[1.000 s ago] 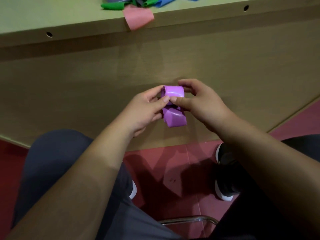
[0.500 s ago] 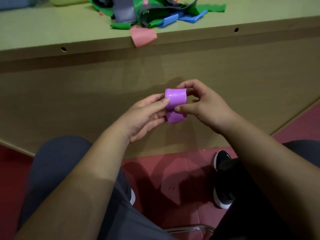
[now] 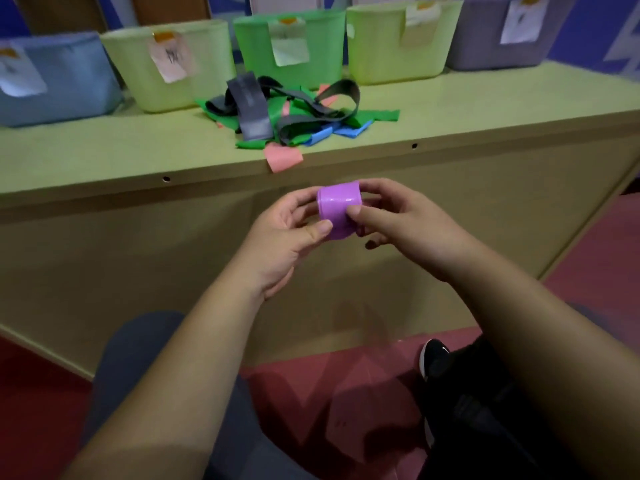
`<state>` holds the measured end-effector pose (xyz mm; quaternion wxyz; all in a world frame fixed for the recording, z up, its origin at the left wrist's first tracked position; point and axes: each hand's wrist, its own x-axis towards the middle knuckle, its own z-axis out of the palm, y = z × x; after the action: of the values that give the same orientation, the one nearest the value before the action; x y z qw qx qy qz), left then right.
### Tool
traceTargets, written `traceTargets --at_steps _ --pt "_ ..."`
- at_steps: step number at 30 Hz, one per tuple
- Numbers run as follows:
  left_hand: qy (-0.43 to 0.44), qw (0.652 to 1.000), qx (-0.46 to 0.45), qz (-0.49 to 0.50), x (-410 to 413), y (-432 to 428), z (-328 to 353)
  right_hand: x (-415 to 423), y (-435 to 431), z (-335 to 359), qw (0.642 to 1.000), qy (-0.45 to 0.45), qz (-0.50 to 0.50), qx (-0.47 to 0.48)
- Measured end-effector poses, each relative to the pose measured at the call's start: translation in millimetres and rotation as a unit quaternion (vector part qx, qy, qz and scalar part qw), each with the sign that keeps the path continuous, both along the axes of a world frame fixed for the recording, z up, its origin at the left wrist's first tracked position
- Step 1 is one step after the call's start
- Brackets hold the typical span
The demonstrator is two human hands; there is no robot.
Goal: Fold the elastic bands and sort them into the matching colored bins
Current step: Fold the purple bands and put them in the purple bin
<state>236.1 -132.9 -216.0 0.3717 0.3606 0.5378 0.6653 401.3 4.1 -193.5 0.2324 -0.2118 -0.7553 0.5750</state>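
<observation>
Left hand (image 3: 287,237) and right hand (image 3: 401,223) pinch the folded purple band (image 3: 339,209), at 6 o'clock from the pile (image 3: 298,112). Press thumbs firmly on the fold, or it may spring open.

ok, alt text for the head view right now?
The left hand and right hand together pinch a folded purple band just in front of a table's edge. On the table lies a tangled pile of grey, green, blue and pink bands, with a row of labelled bins behind it.
</observation>
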Motion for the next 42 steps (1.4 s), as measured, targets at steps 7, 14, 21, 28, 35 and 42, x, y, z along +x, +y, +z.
traceTargets --at_steps 7,14,21,28,35,42 --pt "0.065 0.997 0.001 -0.046 20 -3 72 25 0 65 0.993 0.102 -0.004 -0.066" --pt "0.034 0.998 0.037 -0.031 22 19 130 24 13 110 0.992 0.120 -0.023 -0.021" --pt "0.106 0.994 0.016 0.006 -19 102 155 -15 85 131 0.994 0.080 -0.059 0.038" --pt "0.193 0.979 0.025 0.052 -84 240 180 -76 209 159 0.995 0.042 -0.069 0.063" --pt "0.088 0.995 -0.035 0.042 -111 347 214 -93 310 215 0.986 -0.064 -0.093 0.121" --pt "-0.172 0.984 -0.028 -0.028 -75 435 271 -68 372 272 0.979 -0.055 -0.190 0.049"
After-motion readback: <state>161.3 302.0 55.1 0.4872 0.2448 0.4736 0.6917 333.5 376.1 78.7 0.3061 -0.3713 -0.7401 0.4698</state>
